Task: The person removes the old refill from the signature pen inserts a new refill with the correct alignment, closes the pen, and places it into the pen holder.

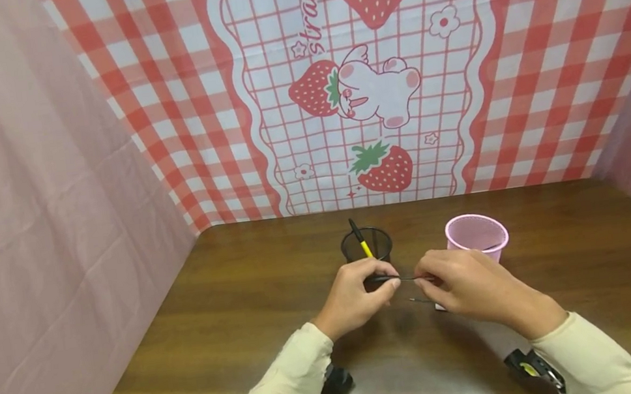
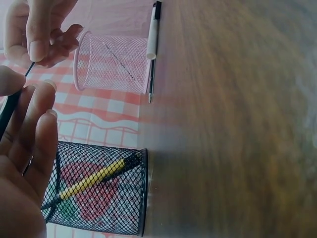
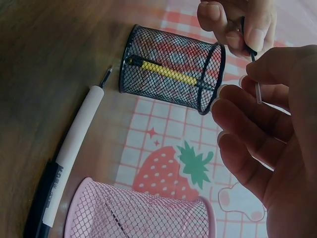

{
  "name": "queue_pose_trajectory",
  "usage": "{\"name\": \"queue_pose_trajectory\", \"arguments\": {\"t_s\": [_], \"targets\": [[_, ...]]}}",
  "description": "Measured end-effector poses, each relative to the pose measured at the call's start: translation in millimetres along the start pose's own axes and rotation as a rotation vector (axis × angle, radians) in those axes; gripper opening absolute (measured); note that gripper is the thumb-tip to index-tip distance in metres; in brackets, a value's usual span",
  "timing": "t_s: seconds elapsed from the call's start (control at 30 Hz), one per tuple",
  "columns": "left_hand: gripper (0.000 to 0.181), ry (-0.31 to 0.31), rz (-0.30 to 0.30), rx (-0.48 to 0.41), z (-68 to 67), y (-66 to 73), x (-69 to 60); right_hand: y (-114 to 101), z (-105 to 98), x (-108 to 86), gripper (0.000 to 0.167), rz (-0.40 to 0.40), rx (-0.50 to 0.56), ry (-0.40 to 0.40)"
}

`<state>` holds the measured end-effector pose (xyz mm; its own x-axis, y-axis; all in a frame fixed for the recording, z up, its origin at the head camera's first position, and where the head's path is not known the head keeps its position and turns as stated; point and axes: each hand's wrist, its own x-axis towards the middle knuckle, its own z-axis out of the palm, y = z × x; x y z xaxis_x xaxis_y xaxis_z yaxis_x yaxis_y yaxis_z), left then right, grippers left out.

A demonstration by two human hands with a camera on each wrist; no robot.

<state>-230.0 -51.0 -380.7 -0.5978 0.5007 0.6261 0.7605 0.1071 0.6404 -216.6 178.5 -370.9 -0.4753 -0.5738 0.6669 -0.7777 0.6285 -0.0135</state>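
In front of me my left hand (image 1: 353, 292) grips a slim black pen barrel (image 2: 9, 113), pointed toward the other hand. Between thumb and forefinger, my right hand (image 1: 470, 283) pinches a thin pen refill (image 3: 258, 89) with a clear end. The refill's dark part runs into the black barrel, linking both hands. Below the right hand, a white-and-black pen (image 3: 74, 144) lies on the table with its metal tip bare. Most of that pen is hidden by the hand in the head view.
A black mesh cup (image 1: 381, 248) stands behind the left hand, holding a yellow-and-black pen (image 1: 364, 243). Behind the right hand is a pink mesh cup (image 1: 494, 255) with a thin dark stick inside. The brown table (image 1: 233, 299) meets a strawberry-print cloth (image 1: 371, 170) at the back.
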Motion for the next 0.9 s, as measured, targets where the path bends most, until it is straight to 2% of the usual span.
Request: {"name": "queue_pose_trajectory", "arguments": {"t_s": [0.07,0.3,0.63,0.9], "targets": [[0.007,-0.002,0.003,0.003,0.2,0.1,0.5,-0.2,0.7,-0.6,0.014,0.006,-0.005,0.0],[0.007,-0.023,0.001,-0.006,7.5,-35.1,-2.4,-0.3,0.3,-0.2,0.013,0.002,-0.012,-0.02],[0.008,-0.024,0.021,0.045,8.2,-35.2,-4.4,-0.7,1.1,-1.4,0.013,-0.008,-0.01,-0.056],[0.009,-0.014,0.015,0.054,7.9,-36.6,-4.6,0.7,-3.7,-1.3,0.039,0.069,-0.052,-0.146]]}}
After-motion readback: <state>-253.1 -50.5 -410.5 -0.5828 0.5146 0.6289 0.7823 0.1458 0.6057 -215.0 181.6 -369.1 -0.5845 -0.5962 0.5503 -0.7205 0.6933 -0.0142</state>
